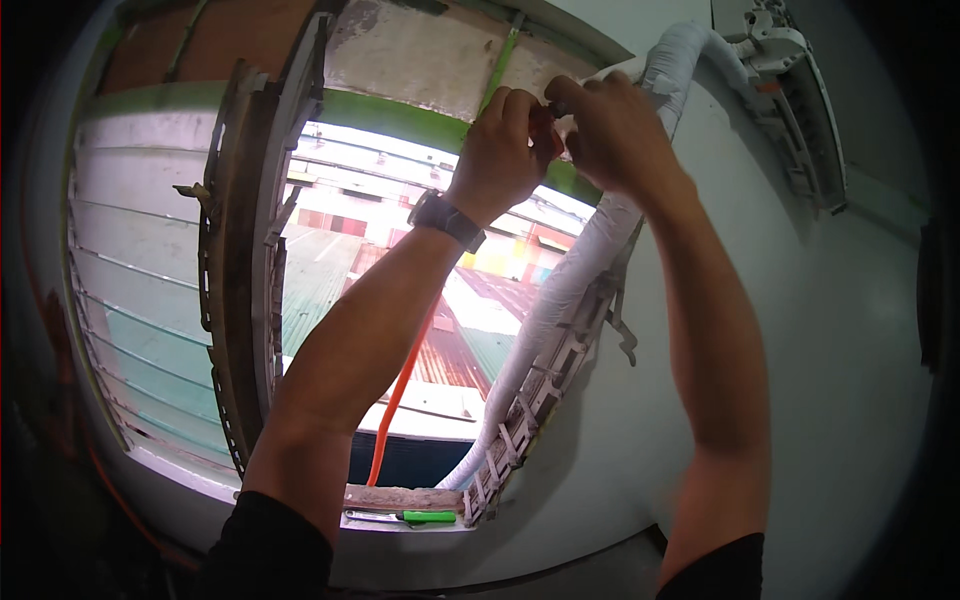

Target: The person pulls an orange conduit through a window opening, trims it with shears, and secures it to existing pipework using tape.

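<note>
Both my hands are raised and close together at the top of the window opening, near the white-wrapped pipe [575, 262]. My left hand [500, 150], with a watch [446, 218] at the wrist, is closed around a small red-orange piece [545, 135] whose kind I cannot make out. Just to its right, my right hand [620, 135] has bent fingers pinching at a small dark part beside that piece. The fingers hide most of both. An orange hose [392, 420] rises from the sill and passes behind my left forearm.
A green-handled wrench [428, 517] lies on the window sill [400, 498]. Louvre brackets [520, 425] line the right frame. Glass louvres [150, 260] stand left of the dark post [240, 280]. An opened wall-mounted air conditioner [800, 100] hangs at upper right. Roofs show outside.
</note>
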The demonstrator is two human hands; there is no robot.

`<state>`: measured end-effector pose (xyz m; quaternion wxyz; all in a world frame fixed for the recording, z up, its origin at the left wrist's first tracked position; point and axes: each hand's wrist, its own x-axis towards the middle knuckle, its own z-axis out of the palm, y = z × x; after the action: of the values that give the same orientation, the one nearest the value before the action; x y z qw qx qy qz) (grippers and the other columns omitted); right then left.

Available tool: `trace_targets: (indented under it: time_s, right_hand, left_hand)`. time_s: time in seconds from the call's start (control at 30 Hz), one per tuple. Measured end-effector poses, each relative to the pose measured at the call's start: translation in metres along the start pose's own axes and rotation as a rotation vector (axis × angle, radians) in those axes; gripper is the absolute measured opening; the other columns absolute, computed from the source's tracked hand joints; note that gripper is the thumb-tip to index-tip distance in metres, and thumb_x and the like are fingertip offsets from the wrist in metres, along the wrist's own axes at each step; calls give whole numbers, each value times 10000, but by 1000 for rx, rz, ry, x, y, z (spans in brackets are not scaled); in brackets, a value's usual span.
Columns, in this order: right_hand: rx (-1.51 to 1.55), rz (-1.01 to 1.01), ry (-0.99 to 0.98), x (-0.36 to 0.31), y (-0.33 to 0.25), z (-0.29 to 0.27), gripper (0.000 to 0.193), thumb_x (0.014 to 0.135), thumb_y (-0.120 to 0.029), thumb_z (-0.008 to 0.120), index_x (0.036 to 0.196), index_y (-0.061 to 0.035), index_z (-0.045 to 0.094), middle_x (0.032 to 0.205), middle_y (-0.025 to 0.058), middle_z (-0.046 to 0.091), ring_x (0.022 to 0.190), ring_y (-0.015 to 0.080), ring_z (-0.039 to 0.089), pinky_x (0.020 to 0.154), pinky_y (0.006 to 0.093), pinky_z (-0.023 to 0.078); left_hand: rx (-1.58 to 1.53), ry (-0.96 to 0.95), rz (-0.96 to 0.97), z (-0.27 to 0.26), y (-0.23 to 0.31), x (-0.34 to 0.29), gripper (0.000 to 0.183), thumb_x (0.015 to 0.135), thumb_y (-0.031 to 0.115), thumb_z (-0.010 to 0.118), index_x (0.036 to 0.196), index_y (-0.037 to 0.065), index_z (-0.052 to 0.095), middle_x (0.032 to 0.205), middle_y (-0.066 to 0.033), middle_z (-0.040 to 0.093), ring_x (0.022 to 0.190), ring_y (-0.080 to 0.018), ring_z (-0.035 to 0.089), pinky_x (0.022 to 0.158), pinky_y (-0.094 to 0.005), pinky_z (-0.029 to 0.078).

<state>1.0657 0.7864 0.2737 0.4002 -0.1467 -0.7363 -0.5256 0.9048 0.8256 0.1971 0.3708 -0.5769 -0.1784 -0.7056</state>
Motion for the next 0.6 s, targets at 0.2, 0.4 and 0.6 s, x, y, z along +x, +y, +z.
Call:
trace_targets:
  time_s: [0.2, 0.4, 0.6]
  right_hand:
    - [-240, -497, -578, 115, 58, 38, 301, 741, -92, 776, 1019, -16, 687, 1036, 149, 697, 969, 350, 686, 834, 412, 560]
    - [367, 294, -1007, 122, 14, 37, 131, 871, -179, 659, 830, -58, 687, 706, 59, 672, 610, 183, 674, 547, 352, 532]
    - [380, 431, -1053, 109, 26, 44, 150, 885, -177, 641, 760, -102, 675, 580, 9, 604, 454, 107, 526, 432, 282, 428]
  left_hand:
    - [92, 57, 140, 7, 1, -2, 180, 872, 47, 708, 1014, 20, 602, 994, -148, 608, 843, -352, 669, 728, -440, 568]
    - [131, 99, 171, 3, -1, -7, 142, 885, 58, 694, 1002, 24, 620, 986, -158, 596, 876, -360, 642, 757, -459, 539]
    - [201, 122, 134, 11, 7, -11, 105, 883, 39, 681, 978, 33, 637, 993, -161, 582, 927, -381, 627, 772, -480, 511]
